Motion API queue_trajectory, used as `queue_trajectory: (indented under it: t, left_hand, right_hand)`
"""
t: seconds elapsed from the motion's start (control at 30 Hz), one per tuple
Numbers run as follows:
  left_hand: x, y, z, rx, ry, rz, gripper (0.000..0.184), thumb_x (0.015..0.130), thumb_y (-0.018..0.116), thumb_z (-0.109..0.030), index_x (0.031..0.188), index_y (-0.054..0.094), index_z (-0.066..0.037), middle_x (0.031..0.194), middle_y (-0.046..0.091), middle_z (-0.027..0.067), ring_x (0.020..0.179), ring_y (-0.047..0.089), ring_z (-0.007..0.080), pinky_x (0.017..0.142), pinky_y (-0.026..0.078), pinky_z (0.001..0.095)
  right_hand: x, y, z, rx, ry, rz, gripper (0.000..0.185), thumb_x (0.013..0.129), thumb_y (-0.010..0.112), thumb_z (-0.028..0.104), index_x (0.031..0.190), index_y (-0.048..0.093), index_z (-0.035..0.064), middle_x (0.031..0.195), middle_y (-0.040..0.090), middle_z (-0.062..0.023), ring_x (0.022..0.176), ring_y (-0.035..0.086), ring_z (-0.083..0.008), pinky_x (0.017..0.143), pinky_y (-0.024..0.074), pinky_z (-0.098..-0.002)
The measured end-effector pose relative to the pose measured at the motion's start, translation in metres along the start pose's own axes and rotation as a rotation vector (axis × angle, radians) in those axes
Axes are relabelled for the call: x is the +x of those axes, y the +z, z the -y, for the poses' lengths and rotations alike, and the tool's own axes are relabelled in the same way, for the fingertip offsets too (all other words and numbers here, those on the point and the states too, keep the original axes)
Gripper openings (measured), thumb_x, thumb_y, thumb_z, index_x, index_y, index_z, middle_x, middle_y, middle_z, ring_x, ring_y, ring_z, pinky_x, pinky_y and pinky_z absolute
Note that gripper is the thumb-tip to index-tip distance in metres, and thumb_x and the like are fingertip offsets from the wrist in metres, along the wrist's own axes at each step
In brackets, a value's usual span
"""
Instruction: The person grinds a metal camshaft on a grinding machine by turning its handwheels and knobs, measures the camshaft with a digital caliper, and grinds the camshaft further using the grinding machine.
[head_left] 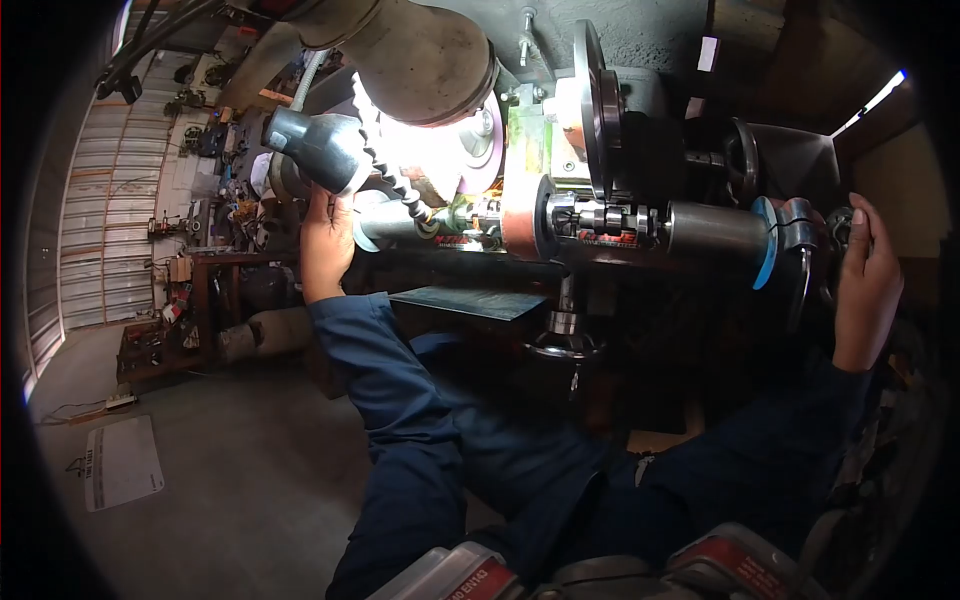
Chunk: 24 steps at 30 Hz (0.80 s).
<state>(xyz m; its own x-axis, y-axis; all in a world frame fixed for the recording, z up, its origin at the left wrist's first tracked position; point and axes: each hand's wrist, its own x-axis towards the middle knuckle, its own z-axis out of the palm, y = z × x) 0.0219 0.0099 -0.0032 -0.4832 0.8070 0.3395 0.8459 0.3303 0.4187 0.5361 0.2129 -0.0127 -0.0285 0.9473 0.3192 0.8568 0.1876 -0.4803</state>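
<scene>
My left hand (pixel 330 243) reaches up at the left of the machine, its fingertips at the underside of a dark lamp head (pixel 322 150); its grip there is partly hidden. My right hand (pixel 868 285) is at the far right, fingers pointing up, against a round handwheel (pixel 838 250) at the machine's end. Between the hands, a shaft with several lobes (pixel 605 217) lies horizontally, passing through a round steady ring (pixel 545 218). To its right is a grey cylinder (pixel 715 232) with a blue disc (pixel 768 243) and a metal clamp lever (pixel 803 250).
A bright grinding wheel (pixel 480 140) sits behind the shaft under a large housing (pixel 420 60). Below the shaft are a flat metal plate (pixel 470 300) and a handwheel (pixel 565 348). A cluttered bench (pixel 215 258) stands at the left, and a white sign (pixel 123 462) lies on the floor.
</scene>
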Motion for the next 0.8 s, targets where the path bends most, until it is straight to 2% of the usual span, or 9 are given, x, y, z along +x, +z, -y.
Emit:
queue_trajectory:
  t: [0.13, 0.17, 0.27, 0.4, 0.47, 0.6, 0.67, 0.7, 0.8]
  left_hand:
    - [0.001, -0.001, 0.005, -0.026, -0.001, 0.031, 0.036, 0.098, 0.051, -0.031, 0.128, 0.050, -0.010, 0.113, 0.062, 0.0173, 0.097, 0.061, 0.0278, 0.083, 0.046, 0.0343]
    - [0.002, 0.000, 0.007, -0.040, -0.013, 0.038, 0.036, 0.098, 0.051, -0.031, 0.127, 0.051, -0.010, 0.113, 0.063, 0.0172, 0.096, 0.061, 0.0275, 0.082, 0.046, 0.0343]
    - [0.003, 0.003, 0.015, -0.108, -0.025, 0.039, 0.035, 0.098, 0.051, -0.031, 0.125, 0.053, -0.008, 0.110, 0.064, 0.0167, 0.095, 0.062, 0.0268, 0.082, 0.046, 0.0343]
    - [0.004, 0.001, 0.010, -0.077, -0.078, 0.089, 0.032, 0.099, 0.049, -0.023, 0.122, 0.051, 0.000, 0.110, 0.060, 0.0142, 0.096, 0.059, 0.0209, 0.085, 0.046, 0.0345]
    - [0.005, -0.001, 0.001, -0.058, -0.082, 0.097, 0.032, 0.098, 0.050, -0.022, 0.122, 0.051, 0.000, 0.109, 0.060, 0.0146, 0.096, 0.059, 0.0216, 0.085, 0.046, 0.0349]
    - [0.005, 0.001, -0.001, -0.018, -0.030, 0.043, 0.034, 0.097, 0.053, -0.030, 0.120, 0.055, -0.005, 0.105, 0.065, 0.0143, 0.091, 0.060, 0.0199, 0.081, 0.046, 0.0331]
    - [0.004, 0.000, -0.001, -0.033, -0.080, 0.052, 0.034, 0.097, 0.053, -0.029, 0.120, 0.055, -0.004, 0.105, 0.065, 0.0143, 0.092, 0.059, 0.0201, 0.082, 0.046, 0.0328]
    - [0.004, 0.000, -0.002, -0.040, -0.103, 0.057, 0.034, 0.097, 0.054, -0.029, 0.120, 0.055, -0.003, 0.104, 0.065, 0.0143, 0.092, 0.059, 0.0202, 0.082, 0.046, 0.0327]
    - [0.003, 0.001, -0.009, -0.102, -0.103, 0.046, 0.035, 0.096, 0.055, -0.029, 0.119, 0.055, -0.001, 0.104, 0.064, 0.0139, 0.093, 0.058, 0.0199, 0.083, 0.045, 0.0328]
  right_hand:
    - [-0.011, 0.005, 0.002, 0.068, -0.106, -0.155, 0.029, 0.099, 0.047, 0.024, 0.114, 0.064, 0.0057, 0.107, 0.067, -0.0132, 0.101, 0.065, -0.0255, 0.084, 0.0498, -0.0328]
    - [-0.013, 0.007, -0.002, 0.082, -0.143, -0.188, 0.027, 0.099, 0.047, 0.020, 0.115, 0.064, 0.0074, 0.109, 0.068, -0.0113, 0.102, 0.065, -0.0222, 0.085, 0.0501, -0.0313]
    - [-0.024, 0.014, 0.011, 0.190, -0.032, -0.274, 0.027, 0.100, 0.045, 0.018, 0.114, 0.064, 0.0054, 0.109, 0.067, -0.0118, 0.101, 0.065, -0.0219, 0.084, 0.0515, -0.0313]
    - [-0.029, 0.030, -0.003, 0.328, -0.173, -0.405, 0.030, 0.101, 0.041, 0.017, 0.114, 0.062, -0.0012, 0.109, 0.066, -0.0162, 0.101, 0.065, -0.0252, 0.083, 0.0530, -0.0322]
    - [-0.032, 0.037, -0.008, 0.399, -0.197, -0.445, 0.032, 0.102, 0.039, 0.017, 0.114, 0.060, -0.0046, 0.110, 0.065, -0.0186, 0.101, 0.065, -0.0269, 0.083, 0.0534, -0.0329]
    - [-0.035, 0.042, -0.027, 0.248, -0.323, -0.524, 0.040, 0.102, 0.038, 0.024, 0.118, 0.055, -0.0083, 0.114, 0.062, -0.0204, 0.102, 0.063, -0.0270, 0.087, 0.0512, -0.0341]
    - [-0.038, 0.041, -0.036, 0.179, -0.355, -0.543, 0.042, 0.102, 0.037, 0.027, 0.119, 0.053, -0.0084, 0.114, 0.061, -0.0200, 0.102, 0.062, -0.0278, 0.087, 0.0503, -0.0354]
    - [-0.043, 0.047, -0.032, 0.242, -0.290, -0.625, 0.043, 0.103, 0.035, 0.028, 0.122, 0.051, -0.0079, 0.116, 0.059, -0.0206, 0.102, 0.060, -0.0287, 0.089, 0.0487, -0.0366]
    - [-0.055, 0.068, -0.047, 0.083, -0.404, -0.784, 0.043, 0.103, 0.035, 0.025, 0.124, 0.049, -0.0089, 0.117, 0.058, -0.0214, 0.103, 0.059, -0.0293, 0.089, 0.0481, -0.0370]
